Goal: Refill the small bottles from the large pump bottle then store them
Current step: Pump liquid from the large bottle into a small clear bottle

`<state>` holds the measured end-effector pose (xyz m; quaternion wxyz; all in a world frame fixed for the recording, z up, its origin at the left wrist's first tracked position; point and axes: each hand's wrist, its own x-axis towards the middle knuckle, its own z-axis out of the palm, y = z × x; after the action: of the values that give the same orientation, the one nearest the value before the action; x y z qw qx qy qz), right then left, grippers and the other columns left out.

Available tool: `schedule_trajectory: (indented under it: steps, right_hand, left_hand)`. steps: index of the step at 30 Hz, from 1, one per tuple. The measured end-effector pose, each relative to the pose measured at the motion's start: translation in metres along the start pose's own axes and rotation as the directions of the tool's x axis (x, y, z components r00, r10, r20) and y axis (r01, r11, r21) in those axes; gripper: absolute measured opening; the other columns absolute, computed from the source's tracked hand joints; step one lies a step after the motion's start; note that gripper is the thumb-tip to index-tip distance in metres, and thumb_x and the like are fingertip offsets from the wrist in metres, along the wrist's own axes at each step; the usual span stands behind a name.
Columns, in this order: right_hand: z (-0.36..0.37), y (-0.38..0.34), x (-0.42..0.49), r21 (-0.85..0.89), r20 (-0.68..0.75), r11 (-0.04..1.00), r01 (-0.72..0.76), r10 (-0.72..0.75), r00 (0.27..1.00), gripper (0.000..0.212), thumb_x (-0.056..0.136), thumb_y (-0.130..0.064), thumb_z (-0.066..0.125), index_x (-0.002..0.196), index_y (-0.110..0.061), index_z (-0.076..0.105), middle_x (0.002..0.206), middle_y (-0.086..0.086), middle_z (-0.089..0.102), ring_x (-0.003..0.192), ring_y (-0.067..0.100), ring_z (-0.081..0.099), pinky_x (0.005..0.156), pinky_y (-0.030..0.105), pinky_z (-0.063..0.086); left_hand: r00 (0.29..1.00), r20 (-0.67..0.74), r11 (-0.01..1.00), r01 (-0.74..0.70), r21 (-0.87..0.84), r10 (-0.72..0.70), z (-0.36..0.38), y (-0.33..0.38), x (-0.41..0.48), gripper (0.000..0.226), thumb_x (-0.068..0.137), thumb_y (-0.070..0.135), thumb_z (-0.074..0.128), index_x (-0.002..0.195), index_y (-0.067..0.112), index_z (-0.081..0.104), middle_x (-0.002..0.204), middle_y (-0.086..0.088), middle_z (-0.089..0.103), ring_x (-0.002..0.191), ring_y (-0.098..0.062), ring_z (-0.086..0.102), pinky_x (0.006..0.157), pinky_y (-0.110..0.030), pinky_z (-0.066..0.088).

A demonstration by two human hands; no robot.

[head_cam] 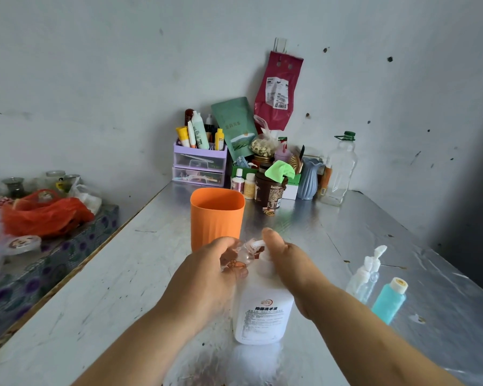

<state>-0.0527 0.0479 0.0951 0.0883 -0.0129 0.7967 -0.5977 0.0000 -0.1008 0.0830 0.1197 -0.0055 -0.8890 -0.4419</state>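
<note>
— Where is the large pump bottle [262, 310]?
— It's upright on the metal table [109, 288], straight in front of the person, with its label facing them. The right hand [287, 263] lies over the pump head, fingers together and fairly straight, pressing on it.
— And the left hand [207, 277]?
— It's at about ten o'clock from the pump, fingers curled round a small clear bottle [244, 253]. It holds the bottle tilted, mouth right at the spout. I cannot tell whether anything is flowing.
— The other small ones?
— They're at three o'clock from the big bottle, well apart from it. There's a teal bottle [389, 299] with a pale cap, and a clear pump-top bottle [365, 277] just beside it at its eleven o'clock. Both stand on the table.
— That orange cup [216, 215]?
— It's at eleven o'clock, just beyond the hands, upright with its mouth open. Farther back, near the corner at twelve o'clock, a purple drawer organiser [198, 162] holds tubes.
</note>
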Motion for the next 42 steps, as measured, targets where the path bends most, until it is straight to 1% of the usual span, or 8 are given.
schedule_trajectory:
  steps: [3,11,21,25,28,32,36,42]
  right_hand:
    - [-0.003,-0.004,-0.004,0.045,0.016,0.999,-0.012,0.011,1.0,0.053,0.092,-0.056,0.04,0.087,-0.012,0.068,0.077,0.003,0.068,0.073,0.017,0.062,0.066,0.027,0.045]
    - [-0.003,-0.003,-0.006,0.095,0.007,0.995,0.007,-0.007,1.0,0.061,0.088,-0.062,0.045,0.094,-0.007,0.072,0.094,0.014,0.073,0.085,0.025,0.065,0.081,0.031,0.049]
    - [-0.006,0.004,0.003,0.101,0.019,0.994,0.034,-0.036,0.999,0.047,0.094,-0.051,0.04,0.074,-0.017,0.065,0.063,-0.002,0.067,0.064,0.015,0.063,0.063,0.026,0.045]
    - [-0.002,0.007,0.005,0.05,-0.008,0.996,0.073,-0.072,0.997,0.04,0.095,-0.048,0.039,0.082,-0.017,0.062,0.077,0.003,0.065,0.075,0.02,0.061,0.074,0.031,0.048]
    - [0.0,0.009,0.004,0.045,0.001,0.997,0.06,-0.06,0.998,0.048,0.093,-0.054,0.037,0.089,-0.016,0.066,0.091,0.006,0.071,0.091,0.025,0.066,0.089,0.038,0.05]
    - [-0.002,0.005,0.001,0.077,0.026,0.997,0.02,-0.022,0.999,0.059,0.09,-0.062,0.041,0.092,-0.011,0.071,0.088,0.011,0.075,0.086,0.026,0.07,0.081,0.034,0.054]
    - [0.001,0.002,-0.003,0.108,0.02,0.994,-0.004,0.002,1.0,0.071,0.077,-0.072,0.045,0.096,-0.009,0.071,0.096,0.016,0.074,0.095,0.032,0.069,0.093,0.046,0.052]
    - [-0.002,0.001,-0.001,0.104,0.01,0.994,-0.026,0.025,1.0,0.056,0.087,-0.061,0.047,0.094,-0.011,0.071,0.095,0.015,0.074,0.093,0.031,0.07,0.09,0.042,0.052]
  left_hand:
    - [1.0,0.0,1.0,-0.002,-0.018,0.002,-0.001,0.005,-0.001,0.034,0.089,0.03,0.068,0.12,0.041,0.057,0.111,0.019,0.066,0.099,-0.001,0.061,0.086,-0.027,0.051]
    - [1.0,-0.015,1.0,-0.005,-0.009,0.005,-0.003,0.011,-0.001,0.031,0.089,0.032,0.068,0.117,0.04,0.057,0.107,0.018,0.067,0.096,-0.003,0.062,0.086,-0.032,0.052]
    - [1.0,-0.019,1.0,-0.009,-0.009,0.009,0.0,0.005,0.0,0.034,0.089,0.032,0.069,0.12,0.039,0.058,0.11,0.019,0.065,0.1,-0.004,0.061,0.088,-0.029,0.051]
    - [1.0,-0.012,1.0,-0.001,-0.017,0.001,0.002,0.002,0.0,0.036,0.089,0.031,0.069,0.12,0.042,0.057,0.109,0.023,0.063,0.102,0.0,0.06,0.087,-0.024,0.05]
    - [1.0,-0.004,1.0,-0.003,-0.012,0.003,0.001,0.004,-0.001,0.033,0.089,0.031,0.069,0.119,0.041,0.058,0.108,0.023,0.064,0.101,0.0,0.06,0.087,-0.025,0.05]
    - [1.0,-0.003,1.0,0.0,-0.03,-0.001,-0.001,0.009,-0.003,0.031,0.089,0.029,0.069,0.117,0.038,0.059,0.108,0.019,0.067,0.098,-0.002,0.062,0.089,-0.03,0.051]
    - [1.0,-0.015,1.0,-0.001,-0.014,0.001,-0.002,0.012,-0.004,0.03,0.089,0.029,0.068,0.116,0.039,0.059,0.108,0.018,0.067,0.098,-0.004,0.062,0.089,-0.032,0.051]
    - [1.0,-0.023,1.0,0.008,-0.021,-0.009,-0.001,0.012,-0.006,0.031,0.089,0.032,0.068,0.118,0.04,0.058,0.111,0.018,0.067,0.1,-0.006,0.063,0.089,-0.034,0.052]
